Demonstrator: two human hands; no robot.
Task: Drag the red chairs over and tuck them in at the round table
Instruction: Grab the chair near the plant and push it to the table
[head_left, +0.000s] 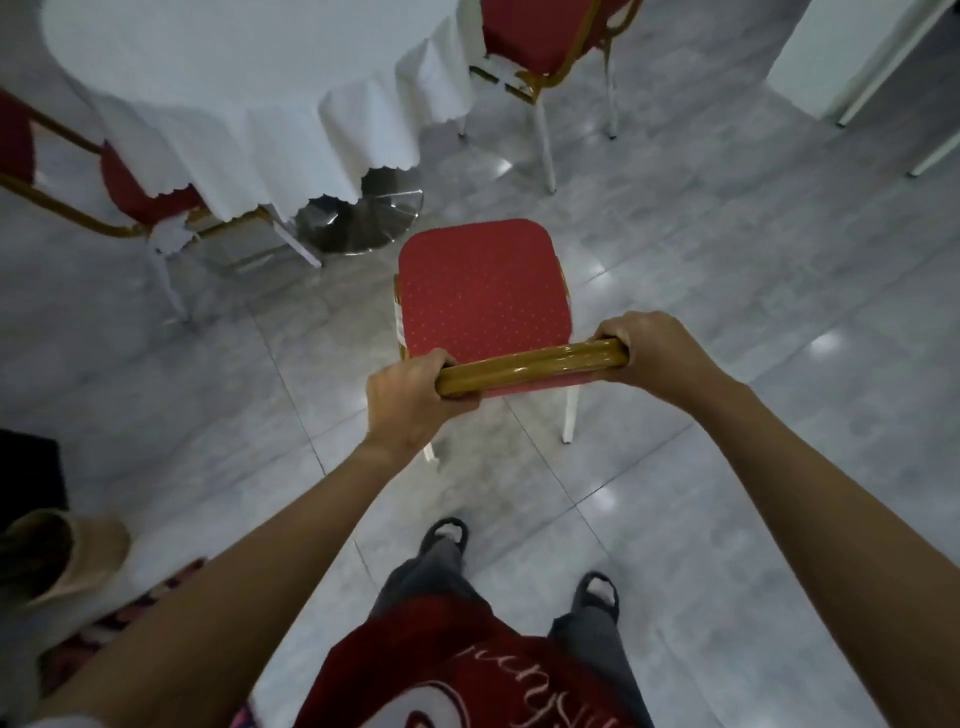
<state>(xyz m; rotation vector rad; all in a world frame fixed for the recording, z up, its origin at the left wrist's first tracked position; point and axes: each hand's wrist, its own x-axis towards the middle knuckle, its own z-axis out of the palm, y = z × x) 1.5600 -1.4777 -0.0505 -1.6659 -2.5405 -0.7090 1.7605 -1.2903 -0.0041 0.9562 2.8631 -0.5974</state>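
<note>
A red chair (483, 291) with a dotted seat and gold frame stands on the grey tiles right in front of me, facing the round table (218, 67). My left hand (410, 400) grips the left end of its gold top rail and my right hand (649, 348) grips the right end. The table wears a long white cloth and rests on a shiny metal base (358, 218); the chair's front edge stays a short gap from that base. Two other red chairs sit at the table: one at the left (130, 182), seat partly under the cloth, one at the top right (540, 36).
White furniture legs (872, 88) stand at the top right. A tan bin-like object (62, 556) and a patterned rug (119, 623) lie at the lower left. My feet (519, 566) stand on open tile behind the chair.
</note>
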